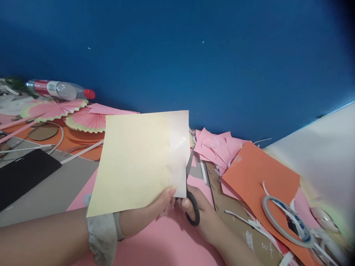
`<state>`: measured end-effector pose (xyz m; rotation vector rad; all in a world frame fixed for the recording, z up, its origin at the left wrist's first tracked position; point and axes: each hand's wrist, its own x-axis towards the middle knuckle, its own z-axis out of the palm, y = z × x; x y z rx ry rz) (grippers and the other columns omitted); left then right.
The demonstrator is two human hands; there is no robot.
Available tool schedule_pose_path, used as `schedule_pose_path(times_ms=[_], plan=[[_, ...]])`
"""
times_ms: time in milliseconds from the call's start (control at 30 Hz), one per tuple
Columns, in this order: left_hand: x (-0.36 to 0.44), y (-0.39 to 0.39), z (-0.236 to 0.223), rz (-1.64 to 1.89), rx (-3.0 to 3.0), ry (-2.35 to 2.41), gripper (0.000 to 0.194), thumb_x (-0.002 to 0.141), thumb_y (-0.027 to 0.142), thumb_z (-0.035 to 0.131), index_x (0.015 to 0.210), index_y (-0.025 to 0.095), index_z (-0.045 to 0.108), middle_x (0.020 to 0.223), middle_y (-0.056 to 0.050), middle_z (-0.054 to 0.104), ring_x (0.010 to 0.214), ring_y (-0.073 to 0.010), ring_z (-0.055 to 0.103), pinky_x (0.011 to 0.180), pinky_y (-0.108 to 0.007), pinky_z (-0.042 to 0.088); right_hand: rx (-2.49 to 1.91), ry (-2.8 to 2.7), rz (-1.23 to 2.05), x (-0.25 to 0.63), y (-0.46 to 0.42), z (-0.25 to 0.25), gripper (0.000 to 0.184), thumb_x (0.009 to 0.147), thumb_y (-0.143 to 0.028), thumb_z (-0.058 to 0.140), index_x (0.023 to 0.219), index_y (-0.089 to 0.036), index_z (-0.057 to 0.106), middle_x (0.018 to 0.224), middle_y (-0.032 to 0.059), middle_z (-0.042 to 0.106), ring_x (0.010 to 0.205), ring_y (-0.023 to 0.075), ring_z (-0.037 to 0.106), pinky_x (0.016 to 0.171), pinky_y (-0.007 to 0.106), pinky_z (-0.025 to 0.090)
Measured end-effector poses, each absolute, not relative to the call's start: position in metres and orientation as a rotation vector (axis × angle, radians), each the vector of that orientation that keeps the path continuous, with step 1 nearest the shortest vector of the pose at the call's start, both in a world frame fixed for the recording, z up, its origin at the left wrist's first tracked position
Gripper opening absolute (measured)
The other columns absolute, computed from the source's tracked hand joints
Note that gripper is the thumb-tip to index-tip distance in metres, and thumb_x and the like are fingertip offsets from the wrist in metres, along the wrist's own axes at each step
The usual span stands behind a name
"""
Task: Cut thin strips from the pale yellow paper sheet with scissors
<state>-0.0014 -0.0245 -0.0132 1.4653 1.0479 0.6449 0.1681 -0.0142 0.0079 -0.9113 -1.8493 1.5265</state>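
Hands at work on paper: the left hand [162, 203] pinched a pale yellow rectangular paper sheet [135, 162] near its lower right corner, thumb in front, while the right hand [203, 210] gripped black-handled scissors [196, 207]. The sheet was held up over a pink paper surface [166, 245], its right edge just beside the upright blade. A glossy white strip [178, 162] ran along that edge and, by its look, was already fixed in place. Trimming there appeared to be under way; whether the cut was complete could not be told. The sheet lay unfolded, in contrast to two pleated pink paper fans with pale green edges [87, 120] at left, which seemed largely formed. A white tape ring with a blue inner face [305, 232] lay at right.
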Motion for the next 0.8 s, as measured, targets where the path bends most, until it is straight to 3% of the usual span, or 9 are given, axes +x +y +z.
schedule_pose_path(times_ms=[167, 500, 800], plan=[[-0.0027, -0.0213, -0.0100, 0.669, 1.495, 1.018, 0.050, 0.092, 0.048, 0.028, 0.055, 0.019, 0.043, 0.057, 0.003, 0.048, 0.058, -0.0110, 0.048, 0.072, -0.025, 0.041, -0.920, -1.849, 1.522, 0.1683, -0.0141, 0.0065, 0.047, 0.086, -0.059, 0.035, 0.077, -0.016, 0.054, 0.079, 0.0057, 0.058, 0.067, 0.0162, 0.048, 0.063, 0.027, 0.040], [-0.0042, -0.0209, -0.0090, 0.598, 1.522, 1.052, 0.049, 0.092, 0.049, 0.029, 0.057, 0.019, 0.046, 0.054, 0.004, 0.045, 0.056, -0.0104, 0.048, 0.069, -0.024, 0.041, -0.910, -1.820, 1.569, 0.1694, -0.0144, 0.0076, 0.048, 0.086, -0.059, 0.036, 0.083, -0.015, 0.056, 0.084, 0.0076, 0.060, 0.081, 0.0204, 0.054, 0.071, 0.030, 0.043], [-0.0038, -0.0222, -0.0056, 0.646, 1.508, 1.043, 0.046, 0.092, 0.046, 0.030, 0.057, 0.020, 0.044, 0.055, 0.004, 0.043, 0.056, -0.0109, 0.046, 0.069, -0.025, 0.041, -0.921, -1.823, 1.555, 0.1687, -0.0151, 0.0077, 0.050, 0.086, -0.059, 0.034, 0.083, -0.015, 0.057, 0.081, 0.0068, 0.060, 0.072, 0.0179, 0.053, 0.068, 0.028, 0.043]])
